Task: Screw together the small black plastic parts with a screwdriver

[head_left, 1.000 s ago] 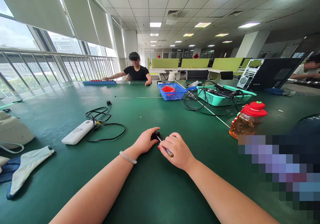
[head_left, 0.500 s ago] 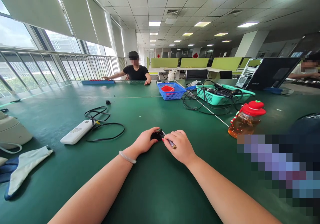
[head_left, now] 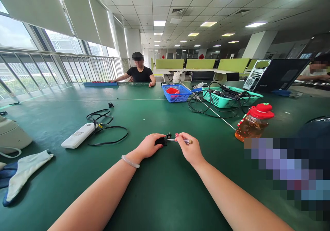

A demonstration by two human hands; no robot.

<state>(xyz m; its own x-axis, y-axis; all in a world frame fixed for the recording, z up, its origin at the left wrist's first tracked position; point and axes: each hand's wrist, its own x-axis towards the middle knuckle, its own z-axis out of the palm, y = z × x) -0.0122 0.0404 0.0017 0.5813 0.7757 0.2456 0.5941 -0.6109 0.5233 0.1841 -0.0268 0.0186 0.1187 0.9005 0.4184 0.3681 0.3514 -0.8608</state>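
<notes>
Fingers of my left hand were clamped on a small black part, pressing it to the green table straight ahead of me, at the end of my reach. My right hand pinched a thin screwdriver between thumb and fingertips. It held the tool almost level, with the tip at the top of the part. Bare green lay all round the two hands, with free room toward me and to both sides. A looped black cable and a white box sat well off to the left; the box carried grey print too small to read. A bottle with a red lid stood well off to the right. Farther on were a blue basket and a green basket. Both forearms stretched forward, low over the table, wrists angled inward, with a pale bangle on the left.
</notes>
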